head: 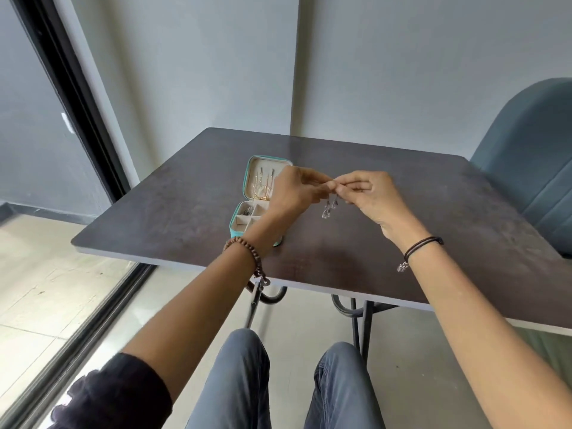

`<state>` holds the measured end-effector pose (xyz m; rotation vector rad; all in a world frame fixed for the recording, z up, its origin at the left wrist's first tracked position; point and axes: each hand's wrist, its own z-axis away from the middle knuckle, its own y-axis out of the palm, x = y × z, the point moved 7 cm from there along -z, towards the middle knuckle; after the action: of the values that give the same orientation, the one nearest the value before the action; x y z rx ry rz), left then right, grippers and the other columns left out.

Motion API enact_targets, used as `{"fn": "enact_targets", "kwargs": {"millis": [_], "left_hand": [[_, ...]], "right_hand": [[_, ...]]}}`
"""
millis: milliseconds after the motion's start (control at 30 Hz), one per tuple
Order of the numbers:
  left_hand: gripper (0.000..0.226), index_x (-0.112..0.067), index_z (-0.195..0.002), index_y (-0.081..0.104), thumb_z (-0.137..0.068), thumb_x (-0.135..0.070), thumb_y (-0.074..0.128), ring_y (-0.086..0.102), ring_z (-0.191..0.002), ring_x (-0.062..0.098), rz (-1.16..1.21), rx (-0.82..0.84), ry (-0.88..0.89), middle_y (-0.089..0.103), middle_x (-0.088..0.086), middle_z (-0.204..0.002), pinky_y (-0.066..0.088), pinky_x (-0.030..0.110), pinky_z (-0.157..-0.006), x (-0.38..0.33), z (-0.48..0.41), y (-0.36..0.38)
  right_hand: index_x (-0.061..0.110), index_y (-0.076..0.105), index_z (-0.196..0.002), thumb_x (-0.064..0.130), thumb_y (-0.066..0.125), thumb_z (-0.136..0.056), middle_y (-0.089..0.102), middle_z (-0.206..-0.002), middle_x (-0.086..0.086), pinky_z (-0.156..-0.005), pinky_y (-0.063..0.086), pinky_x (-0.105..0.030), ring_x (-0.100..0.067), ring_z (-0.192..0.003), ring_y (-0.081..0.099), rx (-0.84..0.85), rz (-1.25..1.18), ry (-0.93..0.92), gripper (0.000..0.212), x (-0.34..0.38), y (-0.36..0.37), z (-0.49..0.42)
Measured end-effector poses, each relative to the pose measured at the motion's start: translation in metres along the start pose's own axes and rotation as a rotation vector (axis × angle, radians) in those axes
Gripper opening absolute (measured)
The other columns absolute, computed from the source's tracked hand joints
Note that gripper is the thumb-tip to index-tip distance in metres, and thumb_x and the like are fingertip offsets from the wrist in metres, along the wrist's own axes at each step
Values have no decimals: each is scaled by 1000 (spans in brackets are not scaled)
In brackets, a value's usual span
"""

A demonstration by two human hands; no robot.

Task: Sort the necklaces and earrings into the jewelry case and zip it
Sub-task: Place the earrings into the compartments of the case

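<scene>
While aloft, both hands (292, 190) (373, 193) on earrings (329, 208).

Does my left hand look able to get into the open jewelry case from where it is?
Probably yes: the left hand is right by the jewelry case, whose lid lies open, nothing between. It is busy, though, pinching the dangling earrings with the right hand.

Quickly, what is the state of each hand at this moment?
Left hand: pinches the top of the silver dangle earring.
Right hand: pinches the same earring too.
</scene>
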<state>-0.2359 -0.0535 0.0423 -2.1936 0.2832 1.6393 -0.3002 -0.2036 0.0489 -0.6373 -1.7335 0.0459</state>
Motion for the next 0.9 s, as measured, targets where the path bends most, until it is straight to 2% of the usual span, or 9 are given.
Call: {"fn": "enact_targets", "kwargs": {"millis": [133, 200, 300, 433, 500, 567, 667, 800, 900], "left_hand": [[9, -3, -90, 77, -84, -9, 80, 68, -71, 16, 77, -12, -29, 73, 11, -77, 59, 36, -80, -3, 7, -18], [13, 3, -93, 75, -85, -6, 79, 67, -69, 17, 105, -13, -47, 72, 14, -78, 59, 33, -76, -5, 13, -28], [20, 7, -98, 74, -85, -6, 79, 68, -65, 11, 155, -27, -57, 73, 14, -80, 57, 20, -64, -7, 19, -44], [23, 3, -100, 76, -84, -13, 81, 73, -81, 22, 165, -31, -67, 77, 19, -91, 60, 29, -76, -7, 21, -65], [20, 3, -101, 75, -87, -12, 77, 74, -79, 18, 156, -11, -66, 77, 13, -85, 59, 32, -82, -8, 21, -73], [12, 0, -99, 74, -89, -8, 74, 75, -77, 16, 137, -3, -58, 77, 8, -81, 59, 30, -80, -11, 21, -80], [11, 0, -100, 73, -90, -5, 73, 73, -79, 19, 99, -31, -59, 75, 16, -87, 60, 25, -75, -10, 21, -92], [15, -5, -100, 77, -87, -12, 78, 67, -78, 16, -15, -30, -54, 76, 19, -93, 55, 24, -73, -8, 21, -99], [15, -6, -100, 78, -86, -13, 78, 64, -78, 16, -33, -34, -62, 76, 19, -94, 54, 28, -74, -5, 20, -103]], "right_hand": [[18, 76, -92, 11, 75, -88, 74, -86, -5, -76, 55, -21, -9, -77, 66, 3, -50, -17, 9, 16, 11, 4], [11, 76, -99, 11, 75, -89, 74, -89, -8, -77, 55, -21, -10, -80, 65, 13, -61, -18, 10, 22, 20, 6], [6, 75, -103, 10, 74, -89, 74, -91, -9, -74, 53, -18, -10, -82, 64, 21, -95, -20, 15, 30, 31, 8], [12, 75, -99, 11, 74, -89, 75, -89, -6, -79, 55, -19, -9, -83, 68, 31, -133, -11, 10, 40, 43, 8], [15, 74, -96, 10, 74, -89, 75, -86, -4, -80, 57, -22, -10, -81, 70, 35, -156, -11, 8, 45, 49, 8], [9, 73, -99, 8, 72, -90, 75, -85, -4, -77, 58, -20, -8, -76, 71, 46, -183, -7, 9, 49, 55, 8], [2, 70, -105, 5, 70, -91, 75, -86, -5, -75, 59, -21, -6, -74, 73, 55, -184, -8, 14, 55, 64, 6], [11, 71, -96, 10, 73, -90, 76, -90, -9, -87, 60, -36, -21, -90, 75, 58, -149, -20, 6, 57, 75, 2], [21, 72, -87, 14, 76, -88, 77, -89, -7, -94, 57, -47, -28, -96, 73, 52, -101, -27, 9, 57, 82, -2]]}}
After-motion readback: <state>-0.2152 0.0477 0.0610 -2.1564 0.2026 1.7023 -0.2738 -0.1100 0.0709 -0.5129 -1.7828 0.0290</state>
